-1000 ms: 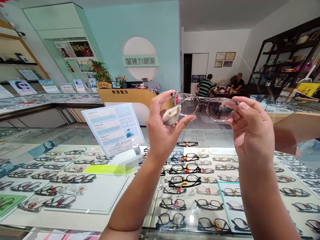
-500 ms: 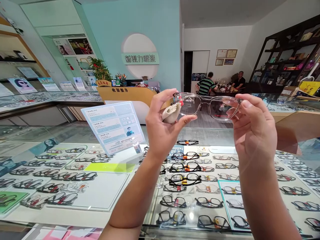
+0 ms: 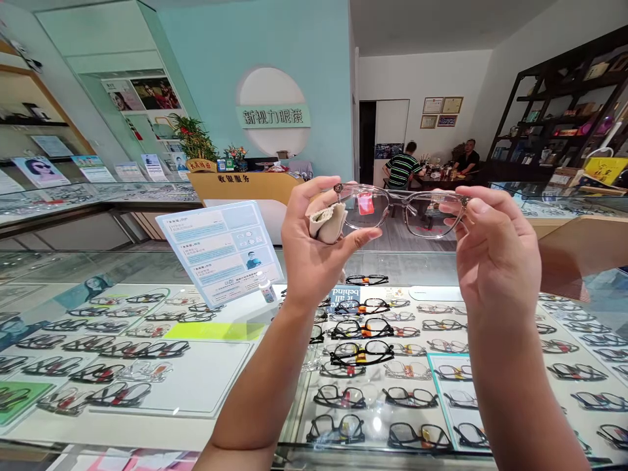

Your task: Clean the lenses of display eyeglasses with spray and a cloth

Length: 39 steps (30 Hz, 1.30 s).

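A pair of clear-framed eyeglasses (image 3: 398,195) is held up in front of me, above the glass counter. My left hand (image 3: 314,242) grips the left end of the frame near the hinge, and a folded cream cloth (image 3: 328,223) is tucked in the same hand. At the other end, my right hand (image 3: 500,248) pinches the right hinge and temple between thumb and fingers. Through the left lens a red tag (image 3: 366,203) shows. Both temples are mostly hidden by the hands and the frame.
Below my arms, a glass display counter (image 3: 235,392) holds rows of eyeglasses. A light-blue printed sign (image 3: 220,252) stands on it, beside a small white bottle (image 3: 266,288). Farther back are a yellow cashier desk (image 3: 240,191) and two people at a table.
The eyeglasses have shifted slightly left with both hands. The red tag has swung from the left hinge to behind the left lens. The cloth looks turned a little in my left hand.
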{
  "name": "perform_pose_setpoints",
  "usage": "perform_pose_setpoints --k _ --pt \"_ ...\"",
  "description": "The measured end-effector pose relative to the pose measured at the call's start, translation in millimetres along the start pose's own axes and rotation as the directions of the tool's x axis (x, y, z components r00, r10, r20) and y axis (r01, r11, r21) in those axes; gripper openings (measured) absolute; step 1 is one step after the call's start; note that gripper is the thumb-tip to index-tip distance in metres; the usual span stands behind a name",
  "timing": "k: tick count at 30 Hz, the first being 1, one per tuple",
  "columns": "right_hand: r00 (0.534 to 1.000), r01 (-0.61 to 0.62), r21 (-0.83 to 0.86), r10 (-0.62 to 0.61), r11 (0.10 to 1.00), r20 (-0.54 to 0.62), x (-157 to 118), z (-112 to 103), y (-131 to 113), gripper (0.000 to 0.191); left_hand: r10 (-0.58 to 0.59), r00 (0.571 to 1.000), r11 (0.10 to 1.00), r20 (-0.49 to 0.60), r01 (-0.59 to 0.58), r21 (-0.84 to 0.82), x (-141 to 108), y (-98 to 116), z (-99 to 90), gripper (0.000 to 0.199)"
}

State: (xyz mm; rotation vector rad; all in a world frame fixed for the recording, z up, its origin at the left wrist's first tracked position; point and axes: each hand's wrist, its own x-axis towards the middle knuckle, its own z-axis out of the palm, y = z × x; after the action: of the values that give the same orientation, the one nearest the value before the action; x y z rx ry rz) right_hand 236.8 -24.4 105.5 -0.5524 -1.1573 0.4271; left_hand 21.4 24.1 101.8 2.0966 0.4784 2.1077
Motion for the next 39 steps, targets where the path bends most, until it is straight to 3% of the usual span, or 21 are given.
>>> perform_pose_setpoints --k 10,14,17,20,25,29,33,39 --pt "0.998 -0.008 -0.008 0.009 1.0 0.067 2 -3 4 0.011 -0.051 0.997 0.993 -0.057 0.045 -0.11 -1 8 2.3 0.084" --pt "0.995 -0.084 0.059 0.081 0.995 0.057 2 0 0 0.005 -0.237 0.971 0.961 -0.027 0.23 -0.151 -1 21 1.1 0.084" --pt "0.994 -0.092 0.103 0.086 0.99 0.061 1 3 -3 0.008 -0.417 0.909 0.878 0.019 0.408 -0.252 0 28 1.0 0.078" --pt "0.987 -0.001 0.046 -0.007 0.999 0.161 1 4 -1 0.021 -0.553 0.827 0.742 0.1 0.544 -0.392 1 28 2.2 0.069" --pt "0.934 0.187 -0.122 -0.138 0.975 0.331 -2 5 10 0.043 -0.688 0.604 0.418 0.403 0.783 -0.46 2 22 5.7 0.067" --pt "0.913 0.25 -0.171 -0.174 0.953 0.369 -2 7 17 0.051 -0.648 0.44 0.195 0.622 0.885 -0.422 1 18 11.1 0.072" --pt "0.9 0.293 -0.168 -0.212 0.941 0.382 -1 6 17 0.049 -0.58 0.363 0.083 0.73 0.917 -0.39 -2 15 16.8 0.073" --pt "0.881 0.337 -0.145 -0.257 0.93 0.397 2 5 13 0.043 -0.55 0.317 0.032 0.772 0.932 -0.36 -4 14 19.6 0.074"
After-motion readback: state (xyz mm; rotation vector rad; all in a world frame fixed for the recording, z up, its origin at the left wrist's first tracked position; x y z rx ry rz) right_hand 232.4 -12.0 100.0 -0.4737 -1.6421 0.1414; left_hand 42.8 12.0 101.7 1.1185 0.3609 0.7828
